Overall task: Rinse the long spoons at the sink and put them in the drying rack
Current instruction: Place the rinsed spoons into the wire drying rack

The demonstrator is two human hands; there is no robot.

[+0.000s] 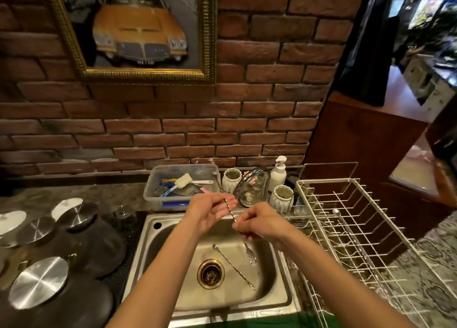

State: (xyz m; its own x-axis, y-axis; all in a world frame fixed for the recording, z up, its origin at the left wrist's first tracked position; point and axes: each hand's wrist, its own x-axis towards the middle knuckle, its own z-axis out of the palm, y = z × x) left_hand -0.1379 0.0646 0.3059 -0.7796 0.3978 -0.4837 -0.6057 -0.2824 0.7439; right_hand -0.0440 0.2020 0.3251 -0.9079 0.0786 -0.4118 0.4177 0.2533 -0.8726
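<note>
A long twisted-handle spoon (230,211) is held between both hands above the steel sink (277,288), just below the curved faucet (249,179). My left hand (210,214) cups its upper end with the fingers around it. My right hand (259,222) pinches its lower part. Two more long utensils lie in the basin: one spoon (233,267) runs diagonally past the brass drain (210,273), another (249,253) lies under my right wrist. One long spoon (345,222) lies in the white wire drying rack (385,231) on the right. No running water can be made out.
A clear plastic tub (158,194) with brushes sits behind the sink. Two white ribbed cups (231,179) (282,196) and a soap pump bottle (278,172) flank the faucet. Dark pots with steel lids (39,280) crowd the left counter. A brick wall stands behind.
</note>
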